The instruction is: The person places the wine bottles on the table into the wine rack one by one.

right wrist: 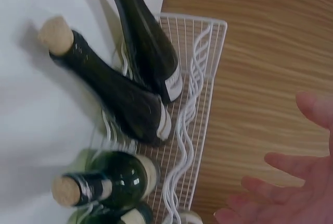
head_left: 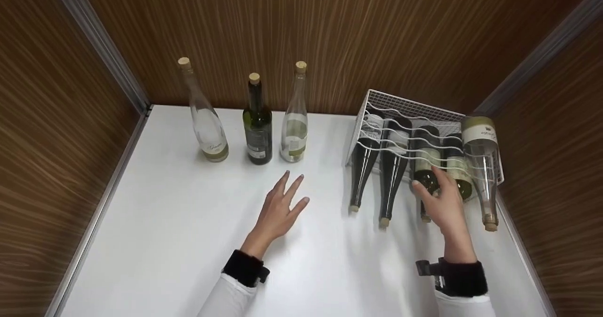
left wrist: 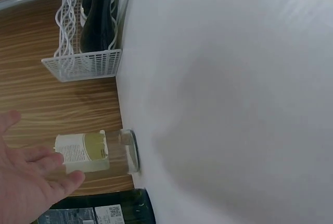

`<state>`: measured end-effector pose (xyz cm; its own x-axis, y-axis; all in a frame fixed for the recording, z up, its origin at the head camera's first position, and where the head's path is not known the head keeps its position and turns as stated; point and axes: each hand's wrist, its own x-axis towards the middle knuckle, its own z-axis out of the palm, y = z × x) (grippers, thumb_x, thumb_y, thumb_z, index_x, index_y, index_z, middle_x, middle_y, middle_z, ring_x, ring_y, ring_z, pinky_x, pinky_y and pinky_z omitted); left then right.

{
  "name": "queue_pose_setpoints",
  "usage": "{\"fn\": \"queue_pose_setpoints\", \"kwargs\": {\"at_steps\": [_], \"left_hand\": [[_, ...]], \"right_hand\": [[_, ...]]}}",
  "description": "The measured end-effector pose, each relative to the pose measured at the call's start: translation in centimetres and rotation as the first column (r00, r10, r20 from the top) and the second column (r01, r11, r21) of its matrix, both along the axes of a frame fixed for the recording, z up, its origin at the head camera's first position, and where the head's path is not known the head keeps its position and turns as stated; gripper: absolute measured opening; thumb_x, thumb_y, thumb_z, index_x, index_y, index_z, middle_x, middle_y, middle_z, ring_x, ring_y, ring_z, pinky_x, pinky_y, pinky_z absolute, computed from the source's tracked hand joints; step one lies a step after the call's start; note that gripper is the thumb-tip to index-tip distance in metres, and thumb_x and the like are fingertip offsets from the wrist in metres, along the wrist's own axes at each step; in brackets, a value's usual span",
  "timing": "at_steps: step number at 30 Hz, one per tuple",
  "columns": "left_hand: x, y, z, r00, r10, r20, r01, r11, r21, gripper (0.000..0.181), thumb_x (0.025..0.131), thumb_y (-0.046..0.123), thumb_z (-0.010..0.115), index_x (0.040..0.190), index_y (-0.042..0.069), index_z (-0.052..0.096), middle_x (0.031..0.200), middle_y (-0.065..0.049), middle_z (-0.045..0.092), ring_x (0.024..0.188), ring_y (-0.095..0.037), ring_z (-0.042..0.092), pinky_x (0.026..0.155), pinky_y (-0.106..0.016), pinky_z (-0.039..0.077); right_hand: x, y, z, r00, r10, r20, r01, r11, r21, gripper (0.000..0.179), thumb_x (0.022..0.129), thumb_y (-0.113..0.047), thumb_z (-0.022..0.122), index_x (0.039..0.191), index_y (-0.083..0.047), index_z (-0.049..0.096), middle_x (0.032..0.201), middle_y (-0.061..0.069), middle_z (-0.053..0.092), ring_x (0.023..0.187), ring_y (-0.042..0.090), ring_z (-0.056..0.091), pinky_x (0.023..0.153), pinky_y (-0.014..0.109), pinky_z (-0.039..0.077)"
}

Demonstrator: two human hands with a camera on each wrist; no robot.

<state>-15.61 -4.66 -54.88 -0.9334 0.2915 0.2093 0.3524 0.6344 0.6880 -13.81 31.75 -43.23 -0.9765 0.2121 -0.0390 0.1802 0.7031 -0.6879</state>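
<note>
My left hand (head_left: 278, 208) is over the white table with its fingers spread, holding nothing. Ahead of it stands a clear corked bottle (head_left: 295, 140) with a green and white label; the left wrist view shows the fingers overlapping that label (left wrist: 78, 148). Over the front of a white wire wine rack (head_left: 414, 103), my right hand (head_left: 445, 206) is empty too, thumb and forefinger apart. Behind it lie two green bottles, one (head_left: 427, 159) partly covered by the hand and another (head_left: 458, 166) beside it. A clear bottle (head_left: 480, 159) rests on the rack's upper right, neck toward me.
Two dark corked bottles, one (head_left: 365, 166) left of the other (head_left: 394, 173), lie in the rack with necks jutting forward. Upright at the back left are a dark green bottle (head_left: 257, 138) and a clear one (head_left: 207, 128). Wood-grain panels (head_left: 330, 34) wall in the table (head_left: 188, 227).
</note>
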Motion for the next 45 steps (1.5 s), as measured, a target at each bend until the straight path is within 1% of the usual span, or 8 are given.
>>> {"fn": "queue_pose_setpoints", "kwargs": {"at_steps": [8, 13, 19, 24, 30, 34, 41, 45], "left_hand": [[-1.1, -1.5, 0.1, 0.996, 0.078, 0.036, -0.079, 0.996, 0.051, 0.065, 0.101, 0.049, 0.049, 0.155, 0.018, 0.032, 0.158, -0.019, 0.023, 0.141, -0.039, 0.029, 0.11, -0.056, 0.028], [-2.7, -2.0, 0.6, 0.99, 0.113, 0.079, -0.121, 0.987, 0.104, 0.069, 0.1, 0.046, 0.052, 0.156, 0.014, 0.027, 0.158, -0.02, 0.024, 0.142, -0.038, 0.027, 0.111, -0.054, 0.027], [-4.6, -1.9, 1.2, 0.986, 0.127, 0.107, -0.144, 0.975, 0.169, 0.072, 0.1, 0.046, 0.053, 0.157, 0.013, 0.024, 0.158, -0.016, 0.025, 0.143, -0.034, 0.027, 0.112, -0.052, 0.028], [-6.1, -1.5, 2.1, 0.984, 0.129, 0.119, -0.153, 0.965, 0.214, 0.073, 0.1, 0.042, 0.056, 0.158, 0.015, 0.02, 0.159, -0.013, 0.024, 0.144, -0.031, 0.025, 0.112, -0.051, 0.027], [-8.2, -0.8, 3.4, 0.99, 0.132, 0.057, -0.142, 0.959, 0.245, 0.074, 0.099, 0.036, 0.06, 0.157, 0.01, 0.021, 0.157, -0.015, 0.027, 0.143, -0.029, 0.028, 0.113, -0.046, 0.028], [-9.6, -0.3, 4.3, 0.988, 0.145, 0.057, -0.154, 0.957, 0.247, 0.077, 0.098, 0.036, 0.061, 0.157, 0.009, 0.021, 0.158, -0.017, 0.025, 0.143, -0.032, 0.026, 0.112, -0.048, 0.028], [-12.1, 0.1, 6.1, 0.982, 0.143, 0.126, -0.171, 0.952, 0.254, 0.084, 0.097, 0.037, 0.062, 0.158, 0.006, 0.013, 0.16, -0.019, 0.015, 0.146, -0.033, 0.017, 0.115, -0.046, 0.023], [-13.2, 0.1, 6.7, 0.976, 0.101, 0.19, -0.148, 0.957, 0.251, 0.09, 0.097, 0.04, 0.061, 0.158, 0.006, 0.003, 0.162, -0.018, 0.004, 0.148, -0.032, 0.008, 0.117, -0.045, 0.018]], "right_hand": [[-0.7, -3.1, -1.8, 0.995, 0.101, 0.024, -0.097, 0.988, -0.118, 0.069, 0.1, -0.03, 0.06, 0.153, 0.001, 0.028, 0.156, 0.026, 0.021, 0.142, 0.044, 0.023, 0.113, 0.056, 0.023], [-1.1, -5.1, -3.4, 0.98, 0.185, 0.071, -0.164, 0.957, -0.241, 0.07, 0.1, -0.033, 0.058, 0.154, -0.003, 0.026, 0.157, 0.024, 0.022, 0.142, 0.042, 0.025, 0.111, 0.055, 0.029], [-1.3, -7.3, -5.2, 0.965, 0.257, 0.046, -0.224, 0.904, -0.364, 0.066, 0.101, -0.031, 0.058, 0.152, 0.001, 0.03, 0.154, 0.022, 0.03, 0.138, 0.043, 0.032, 0.11, 0.055, 0.03], [-1.6, -9.1, -6.4, 0.961, 0.27, 0.064, -0.22, 0.882, -0.418, 0.062, 0.103, -0.033, 0.053, 0.151, 0.001, 0.034, 0.152, 0.023, 0.035, 0.135, 0.043, 0.038, 0.106, 0.053, 0.038], [-1.8, -10.8, -7.2, 0.952, 0.292, 0.097, -0.216, 0.859, -0.464, 0.063, 0.103, -0.039, 0.051, 0.151, -0.001, 0.035, 0.15, 0.024, 0.036, 0.135, 0.04, 0.039, 0.103, 0.05, 0.041], [-1.9, -11.5, -7.6, 0.946, 0.305, 0.113, -0.213, 0.844, -0.492, 0.063, 0.103, -0.041, 0.05, 0.151, -0.002, 0.036, 0.149, 0.023, 0.039, 0.133, 0.04, 0.043, 0.102, 0.054, 0.041], [-2.3, -12.4, -8.1, 0.939, 0.317, 0.132, -0.186, 0.794, -0.578, 0.06, 0.104, -0.038, 0.048, 0.15, -0.001, 0.035, 0.15, 0.026, 0.037, 0.132, 0.047, 0.04, 0.104, 0.059, 0.037], [-2.4, -12.9, -8.2, 0.935, 0.324, 0.141, -0.174, 0.769, -0.615, 0.059, 0.105, -0.035, 0.047, 0.151, 0.0, 0.034, 0.151, 0.026, 0.034, 0.133, 0.049, 0.038, 0.103, 0.059, 0.037]]}}
